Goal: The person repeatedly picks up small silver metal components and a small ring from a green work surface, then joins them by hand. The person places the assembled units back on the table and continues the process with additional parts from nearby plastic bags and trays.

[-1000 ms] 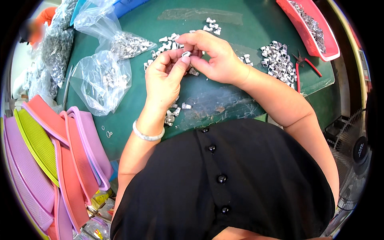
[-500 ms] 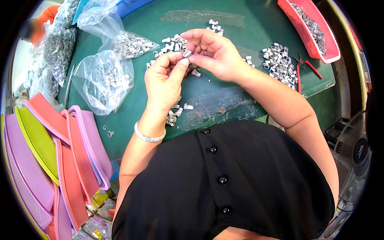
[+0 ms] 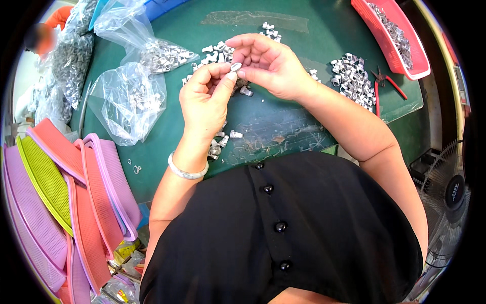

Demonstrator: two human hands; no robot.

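Note:
A small silvery metal piece (image 3: pixel 236 66) with an oval face is held up over the table. My left hand (image 3: pixel 206 96) pinches it between thumb and forefinger; a pale bangle circles that wrist. My right hand (image 3: pixel 277 68) meets it from the other side, thumb at its edge, forefinger raised and the other fingers curled in. Part of the grip is hidden behind the fingers. Beneath and behind both hands lies a loose heap of similar metal pieces (image 3: pixel 218 54). A few more pieces (image 3: pixel 216 146) lie beside my left wrist.
Right of my forearm are another heap of pieces (image 3: pixel 352 81), red-handled pliers (image 3: pixel 389 83) and a pink basket (image 3: pixel 372 30) of metal parts. Clear plastic bags (image 3: pixel 129 104) of pieces lie at left. Stacked colored baskets (image 3: pixel 93 197) stand at lower left, a fan (image 3: pixel 448 197) at right.
The metal piece has turned slightly between my fingers, so its oval face shows more. Both hands stay nearly in place, and the whole view has shifted a little.

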